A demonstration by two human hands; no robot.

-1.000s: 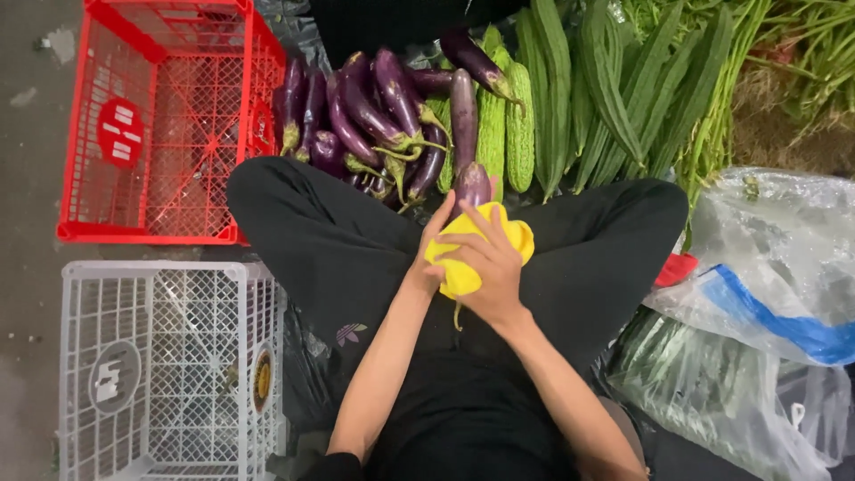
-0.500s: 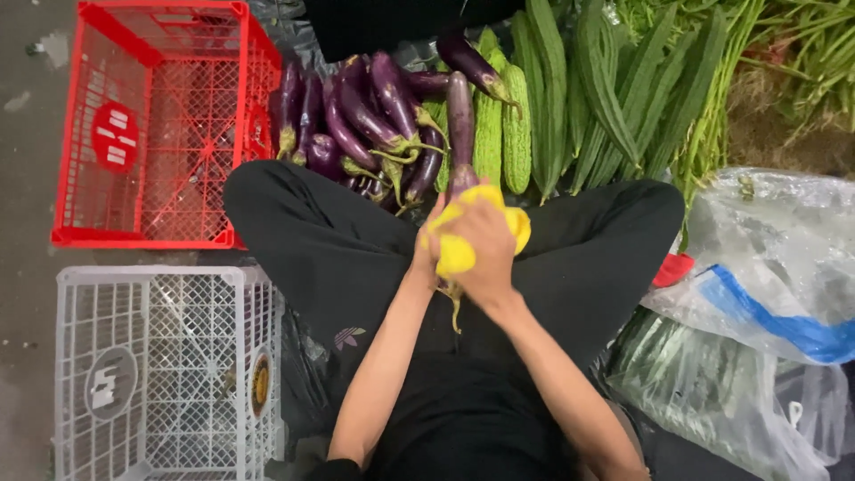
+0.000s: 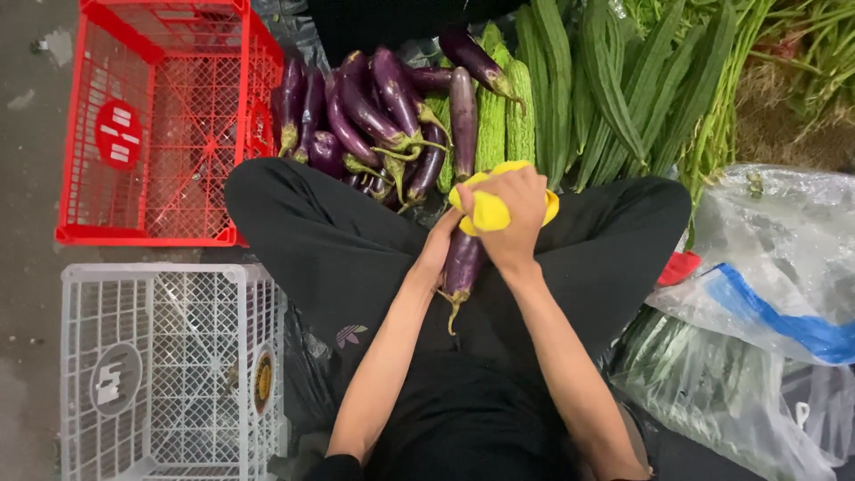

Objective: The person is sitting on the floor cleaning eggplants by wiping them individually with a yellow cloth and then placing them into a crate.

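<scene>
**Eggplant wiped over the lap**

The right hand (image 3: 509,209) is clamped on a yellow cloth (image 3: 490,212), pressed against a purple eggplant (image 3: 461,263). The left hand (image 3: 438,254) grips that eggplant from the side, stem end toward the body, above the black trousers (image 3: 338,249). More eggplants (image 3: 374,116) lie heaped just beyond the knees, beside a red crate (image 3: 160,116).
</scene>
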